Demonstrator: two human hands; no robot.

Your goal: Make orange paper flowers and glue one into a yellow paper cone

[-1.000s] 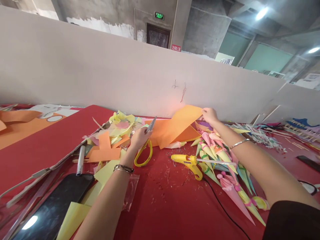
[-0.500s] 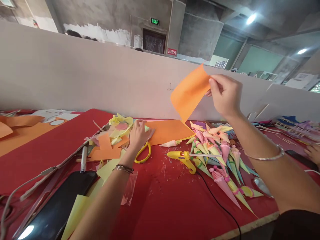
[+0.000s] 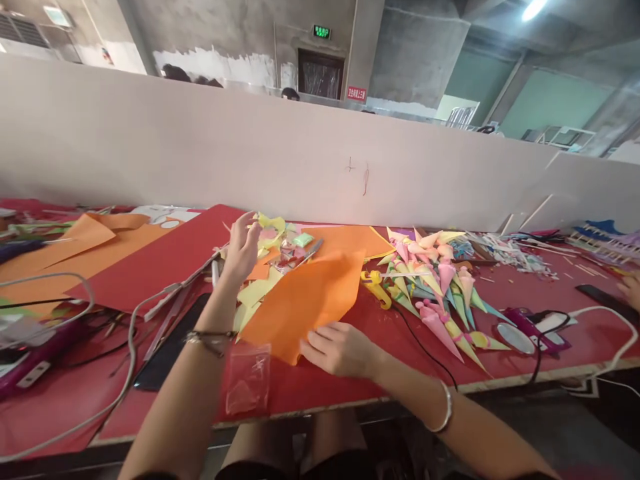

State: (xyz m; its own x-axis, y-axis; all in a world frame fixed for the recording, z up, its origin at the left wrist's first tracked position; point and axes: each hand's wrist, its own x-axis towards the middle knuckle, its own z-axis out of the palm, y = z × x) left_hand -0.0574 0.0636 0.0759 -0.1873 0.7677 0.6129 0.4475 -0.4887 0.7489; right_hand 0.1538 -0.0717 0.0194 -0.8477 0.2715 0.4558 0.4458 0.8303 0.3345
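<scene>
An orange sheet of paper (image 3: 305,300) lies at a slant in front of me. My right hand (image 3: 340,350) has its near edge between thumb and fingers. My left hand (image 3: 243,247) is raised over the paper scraps to the left, with nothing in it and its fingers loosely apart. Behind the sheet is more orange paper (image 3: 345,241). Scissor blades (image 3: 314,249) stick out above the sheet, which covers their handles. To the right, a yellow glue gun (image 3: 377,290) rests against a pile of pastel paper cones (image 3: 445,283).
A clear plastic bag (image 3: 249,380) lies near the front edge. A black phone (image 3: 173,347) and a white cable (image 3: 133,353) are at left, beside a red board (image 3: 165,260). A power strip (image 3: 543,333) sits at right, near another person's hand (image 3: 629,290). A pale partition (image 3: 300,153) stands behind.
My right hand has brought the orange sheet down from the air onto the table in front of me. My left hand has come off the scissors and the orange paper, up and left.
</scene>
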